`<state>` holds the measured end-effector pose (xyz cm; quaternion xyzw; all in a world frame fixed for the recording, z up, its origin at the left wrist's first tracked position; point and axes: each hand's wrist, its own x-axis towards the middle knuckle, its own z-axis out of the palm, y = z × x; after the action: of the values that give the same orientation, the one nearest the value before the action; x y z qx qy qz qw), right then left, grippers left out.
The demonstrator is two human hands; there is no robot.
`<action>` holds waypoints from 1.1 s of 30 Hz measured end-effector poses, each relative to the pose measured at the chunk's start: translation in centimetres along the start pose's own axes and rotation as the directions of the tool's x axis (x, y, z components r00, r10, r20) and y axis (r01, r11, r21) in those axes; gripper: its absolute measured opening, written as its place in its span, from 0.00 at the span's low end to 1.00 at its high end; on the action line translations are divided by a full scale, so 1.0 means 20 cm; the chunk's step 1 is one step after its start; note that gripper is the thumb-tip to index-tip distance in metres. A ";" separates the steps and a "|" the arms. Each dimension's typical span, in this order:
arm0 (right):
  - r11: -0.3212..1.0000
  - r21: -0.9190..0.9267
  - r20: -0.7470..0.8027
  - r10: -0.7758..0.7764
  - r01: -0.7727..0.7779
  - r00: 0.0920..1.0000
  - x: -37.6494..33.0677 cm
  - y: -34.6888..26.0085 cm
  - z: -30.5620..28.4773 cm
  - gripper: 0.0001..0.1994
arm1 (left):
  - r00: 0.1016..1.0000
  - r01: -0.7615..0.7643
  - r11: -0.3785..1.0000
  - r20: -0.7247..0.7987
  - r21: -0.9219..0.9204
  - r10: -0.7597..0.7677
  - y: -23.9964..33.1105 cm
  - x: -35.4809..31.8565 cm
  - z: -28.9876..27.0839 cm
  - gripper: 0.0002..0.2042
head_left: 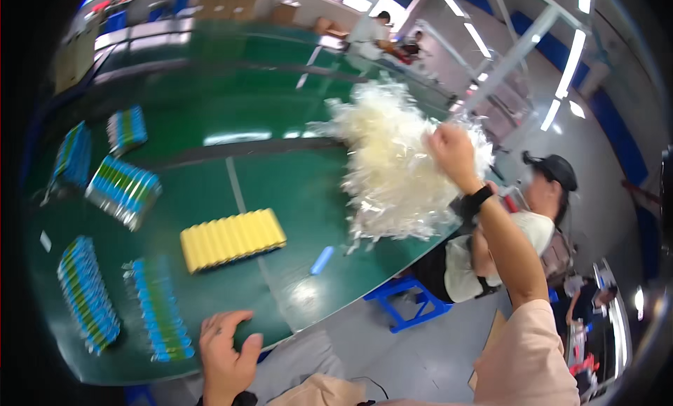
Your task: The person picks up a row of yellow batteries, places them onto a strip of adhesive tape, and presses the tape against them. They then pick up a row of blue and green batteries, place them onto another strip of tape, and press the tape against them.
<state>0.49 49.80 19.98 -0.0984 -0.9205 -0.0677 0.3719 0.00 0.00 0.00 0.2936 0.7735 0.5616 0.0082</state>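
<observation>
Your left hand [226, 350] lies flat and open on the near edge of the green desk [280, 189], holding nothing. Just left of it, two rows of blue and green tubes [87, 294] lie side by side, the nearer row [160, 308] almost beside your thumb. Farther out and to the left of that hand sit three more blue and green packs [123, 190], well apart from one another, near the far left rim of the desk. Ahead of your left hand, a yellow ribbed block [233, 239] lies alone with bare green surface all round it. Between your two hands, a single small blue tube [322, 260] rests close to the curved desk edge, and the grey floor [413, 357] opens below. Your right hand [452, 152] is raised above the desk's right edge and closed around a big bundle of pale shredded plastic strips [392, 161], which hangs down to its left over the desk. Beyond and below that hand, a person in a dark cap [554, 169] sits on a blue stool [406, 308].
</observation>
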 end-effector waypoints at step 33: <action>0.199 0.838 0.074 -0.964 0.508 0.256 -0.52 -2.04 0.30 0.23 | 0.896 0.018 0.939 -0.423 0.344 0.138 0.07 -0.56 -0.23 0.09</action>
<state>-5.58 10.05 6.35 0.5221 -0.8438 0.1205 -0.0292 8.39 -8.93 -0.68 0.1798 0.8307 0.4714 -0.2353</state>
